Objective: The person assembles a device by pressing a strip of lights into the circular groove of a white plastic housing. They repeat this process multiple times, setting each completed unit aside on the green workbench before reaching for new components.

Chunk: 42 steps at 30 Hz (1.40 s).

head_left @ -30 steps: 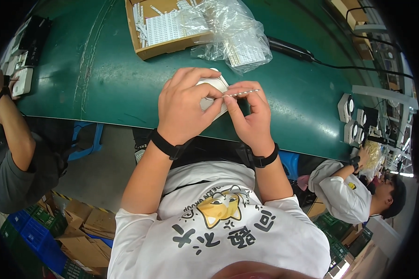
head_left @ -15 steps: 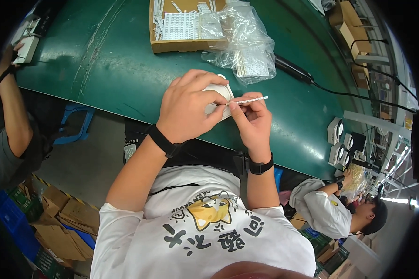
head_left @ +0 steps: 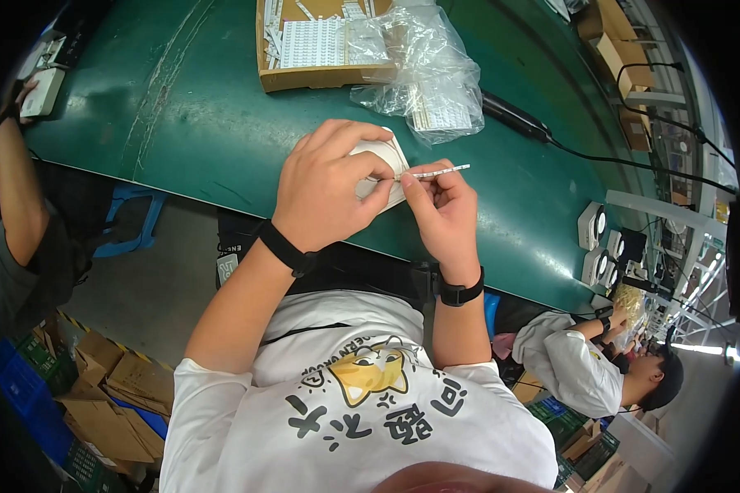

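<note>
My left hand [head_left: 325,181] is closed around a white, round-cornered plastic casing [head_left: 396,148], a little above the green bench. Its thumb and index finger come together by the near end of a thin white strip [head_left: 446,171] with dark marks along it. My right hand [head_left: 446,215] pinches that strip between thumb and index finger, and the strip's free end sticks out to the right. Most of the casing lies hidden under the left hand. Whether the strip's near end touches the casing cannot be made out behind the fingertips.
Beyond my hands stands a cardboard tray [head_left: 325,80] of white strips, with a clear plastic bag [head_left: 436,74] against it. A black cylindrical tool [head_left: 514,117] with a cable lies to the right. Co-workers sit at both sides; white devices [head_left: 592,226] stand at the right.
My hands, with the casing and strip, have shifted very slightly left in the picture. The strip's outer end sits slightly higher. Both grips look the same.
</note>
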Tool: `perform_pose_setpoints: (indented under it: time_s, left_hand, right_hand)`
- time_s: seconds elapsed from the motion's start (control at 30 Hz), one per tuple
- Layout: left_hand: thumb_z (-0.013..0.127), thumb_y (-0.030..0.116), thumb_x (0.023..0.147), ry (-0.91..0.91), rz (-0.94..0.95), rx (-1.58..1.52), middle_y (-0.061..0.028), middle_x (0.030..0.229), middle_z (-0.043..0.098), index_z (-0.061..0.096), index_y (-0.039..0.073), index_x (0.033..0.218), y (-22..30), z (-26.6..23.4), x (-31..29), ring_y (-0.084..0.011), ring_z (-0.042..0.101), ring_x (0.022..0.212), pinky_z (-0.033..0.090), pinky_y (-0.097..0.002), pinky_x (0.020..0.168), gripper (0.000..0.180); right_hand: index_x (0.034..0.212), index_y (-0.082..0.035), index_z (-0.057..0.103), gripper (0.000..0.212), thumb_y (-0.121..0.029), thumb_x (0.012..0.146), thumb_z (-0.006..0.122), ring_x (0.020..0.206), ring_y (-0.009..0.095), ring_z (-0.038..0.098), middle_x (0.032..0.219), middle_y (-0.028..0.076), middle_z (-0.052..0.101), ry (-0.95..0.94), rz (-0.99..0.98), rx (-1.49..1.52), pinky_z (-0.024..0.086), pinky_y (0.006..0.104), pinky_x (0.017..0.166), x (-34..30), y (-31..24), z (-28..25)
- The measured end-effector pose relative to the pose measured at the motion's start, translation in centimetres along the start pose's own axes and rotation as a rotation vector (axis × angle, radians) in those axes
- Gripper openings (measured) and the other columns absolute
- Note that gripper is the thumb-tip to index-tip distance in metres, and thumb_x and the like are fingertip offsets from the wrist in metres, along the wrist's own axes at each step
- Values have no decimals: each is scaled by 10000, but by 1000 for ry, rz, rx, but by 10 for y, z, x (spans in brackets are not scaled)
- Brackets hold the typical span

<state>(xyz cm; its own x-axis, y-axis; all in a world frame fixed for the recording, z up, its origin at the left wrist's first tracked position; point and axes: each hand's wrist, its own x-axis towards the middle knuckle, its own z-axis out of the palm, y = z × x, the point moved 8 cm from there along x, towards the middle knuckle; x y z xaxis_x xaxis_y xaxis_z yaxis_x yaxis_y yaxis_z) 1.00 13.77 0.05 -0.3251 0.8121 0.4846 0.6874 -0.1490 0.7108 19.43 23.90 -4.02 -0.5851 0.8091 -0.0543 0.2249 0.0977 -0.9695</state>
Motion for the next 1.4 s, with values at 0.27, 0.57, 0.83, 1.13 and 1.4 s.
perform_pose_setpoints:
  time_s: [0.27, 0.57, 0.83, 1.13, 1.4]
  left_hand:
    - [909, 98, 864, -23, 19, 5, -17, 1358, 867, 814, 117, 867, 2, -1, -1, -332, 778, 1237, 636, -466, 1006, 96]
    - [884, 133, 926, -67, 75, 51, 27, 1377, 847, 767, 123, 929, 9, 0, 0, -278, 734, 1282, 585, -466, 995, 117]
    - [875, 133, 949, -75, 52, 32, 23, 1394, 844, 752, 118, 954, 7, 1, 0, -284, 727, 1305, 574, -468, 1011, 124]
    - [873, 132, 954, -75, 30, 30, 21, 1388, 848, 743, 118, 950, 6, 1, 0, -279, 731, 1313, 583, -473, 1011, 131]
    - [872, 130, 951, -71, 38, 41, 19, 1393, 852, 740, 114, 942, 8, 0, 2, -295, 738, 1306, 594, -475, 1017, 133]
  right_hand:
    - [1200, 30, 818, 74, -27, 1153, 812, 915, 34, 568, 1062, -34, 660, 35, 6, 117, 464, 238, 821, -5, 5, 9]
    - [1221, 45, 812, 88, -16, 1157, 804, 906, 49, 537, 1057, -31, 630, 73, -13, 124, 455, 235, 825, -8, -1, 14]
    - [1224, 40, 834, 91, 1, 1143, 815, 904, 55, 487, 1028, -43, 577, 108, -67, 44, 434, 234, 810, -10, -2, 16]
    - [1203, 41, 854, 85, -2, 1134, 829, 885, 50, 472, 1014, -52, 555, 166, -78, 69, 413, 236, 767, -11, -1, 19]
    - [1188, 23, 869, 77, -19, 1129, 841, 863, 45, 458, 1011, -52, 555, 172, -124, 22, 380, 236, 735, -9, -3, 20]
